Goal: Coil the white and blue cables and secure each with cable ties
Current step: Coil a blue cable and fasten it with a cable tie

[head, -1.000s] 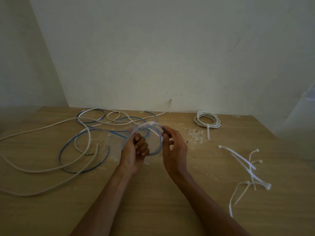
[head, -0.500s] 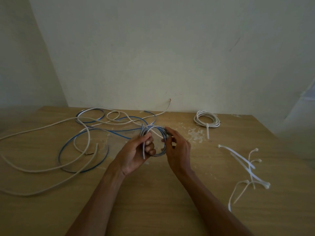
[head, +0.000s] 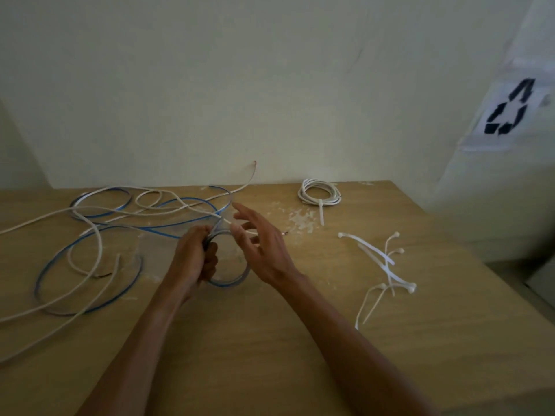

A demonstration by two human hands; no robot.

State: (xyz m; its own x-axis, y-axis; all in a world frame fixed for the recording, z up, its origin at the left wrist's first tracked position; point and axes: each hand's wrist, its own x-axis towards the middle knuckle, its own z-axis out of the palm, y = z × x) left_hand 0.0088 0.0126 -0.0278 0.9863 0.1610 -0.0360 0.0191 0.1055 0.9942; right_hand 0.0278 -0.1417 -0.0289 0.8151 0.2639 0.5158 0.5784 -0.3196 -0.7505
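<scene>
Head view: the left hand grips a small coil of blue cable, fingers curled round its turns. The right hand, fingers spread, hovers just right of it. The cable's loose length and a white cable sprawl left across the table. A tied white coil lies far right, and cable ties lie near right.
</scene>
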